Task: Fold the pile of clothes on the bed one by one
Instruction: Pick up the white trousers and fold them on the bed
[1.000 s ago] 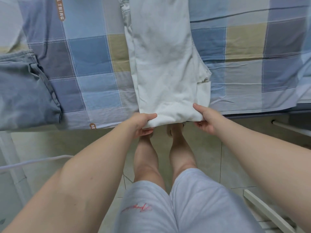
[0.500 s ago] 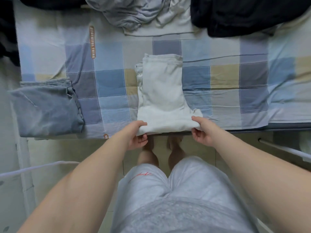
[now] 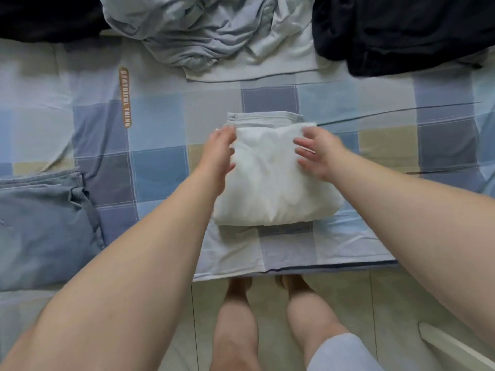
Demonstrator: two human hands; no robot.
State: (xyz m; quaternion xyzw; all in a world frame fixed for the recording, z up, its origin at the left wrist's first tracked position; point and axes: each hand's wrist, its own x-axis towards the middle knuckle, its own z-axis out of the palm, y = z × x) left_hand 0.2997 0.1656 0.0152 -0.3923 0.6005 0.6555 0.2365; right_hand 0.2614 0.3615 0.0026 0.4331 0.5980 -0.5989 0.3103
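Head view: the folded white garment lies on the bed toward its near edge. The left grip and right grip, fingers straight and loose, sit at its far corners.

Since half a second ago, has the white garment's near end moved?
Yes. The white garment was folded away from the bed edge; bare sheet now lies between them.

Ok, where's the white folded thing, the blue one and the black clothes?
white folded garment (image 3: 270, 188): head view, middle of its top layer.
blue folded garment (image 3: 45, 228): head view, its flat middle.
black clothes (image 3: 401, 30): head view, heap's middle.
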